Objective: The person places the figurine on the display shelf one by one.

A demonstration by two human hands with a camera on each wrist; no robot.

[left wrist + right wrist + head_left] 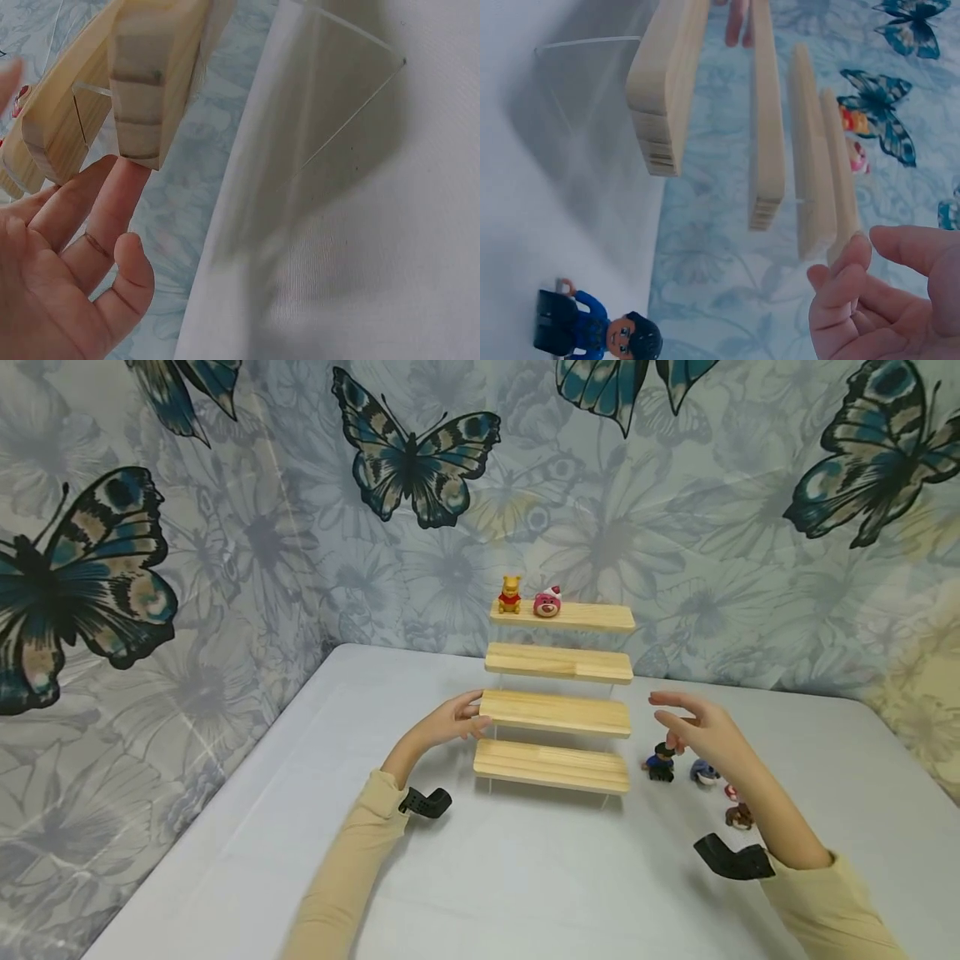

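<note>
A four-step wooden display stand with clear supports stands on the white table. My left hand is at the stand's left side, with fingertips right at the end of the second step from the bottom. In the left wrist view its fingers reach toward the board ends and the little finger is bent. My right hand hovers to the right of the stand, loosely bent and holding nothing. Close below it is a toy figure in blue with a dark cap. A yellow bear figurine and a pink bear figurine occupy the top step.
To the right on the table are a blue-grey figurine, a small red-and-white piece and a brown figurine, partly behind my right forearm. Butterfly-patterned cloth rises behind the table and along its left side.
</note>
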